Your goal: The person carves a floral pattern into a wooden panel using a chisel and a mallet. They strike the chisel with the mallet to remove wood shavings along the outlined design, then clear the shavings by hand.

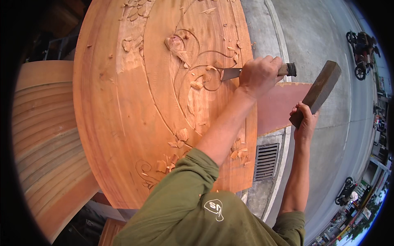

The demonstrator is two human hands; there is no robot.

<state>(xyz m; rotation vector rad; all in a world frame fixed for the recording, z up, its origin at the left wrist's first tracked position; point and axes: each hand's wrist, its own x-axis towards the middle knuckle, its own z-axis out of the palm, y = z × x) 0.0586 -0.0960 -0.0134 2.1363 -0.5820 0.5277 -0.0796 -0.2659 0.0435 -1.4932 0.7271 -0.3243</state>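
Note:
A broad wooden panel (127, 94) with carved scrolls and curved lines lies in front of me. My left hand (260, 76) is closed around a chisel (232, 74), whose flat metal blade points left, its edge at a scroll line near the panel's right side. The handle's dark-wrapped end sticks out to the right of my fist. My right hand (305, 119) grips one end of a thick, squared wooden mallet (322, 88). The mallet is raised at a slant to the right of the chisel handle, apart from it. Wood chips (197, 85) lie around the blade.
More shavings (166, 164) are scattered over the panel. Ridged wooden pieces (53, 143) stand at the left. Beyond the panel's right edge are a reddish board (279, 106), a drain grate (266, 162) and concrete pavement (324, 45). A motorcycle (363, 53) stands farther off by the road.

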